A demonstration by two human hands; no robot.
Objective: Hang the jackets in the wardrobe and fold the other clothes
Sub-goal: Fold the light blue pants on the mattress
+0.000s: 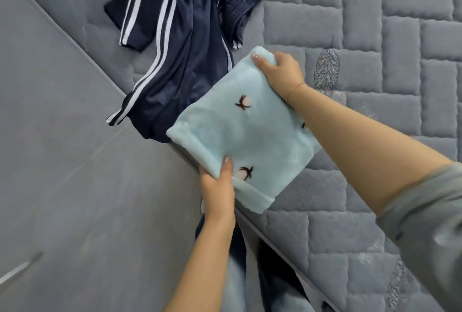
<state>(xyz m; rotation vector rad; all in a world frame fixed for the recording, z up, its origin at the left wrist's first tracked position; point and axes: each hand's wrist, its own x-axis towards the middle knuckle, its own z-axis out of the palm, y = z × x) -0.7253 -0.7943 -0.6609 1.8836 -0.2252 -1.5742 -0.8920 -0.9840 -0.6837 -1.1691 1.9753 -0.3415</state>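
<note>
Garment point(246, 134) pinched between both hands' fingers point(226, 169)

No readable text, label or number anywhere.

The navy tracksuit point(190, 44) runs off the top edge; the left hand's point(218, 188) fingers hide under the folded blue fleece point(246, 134).
</note>
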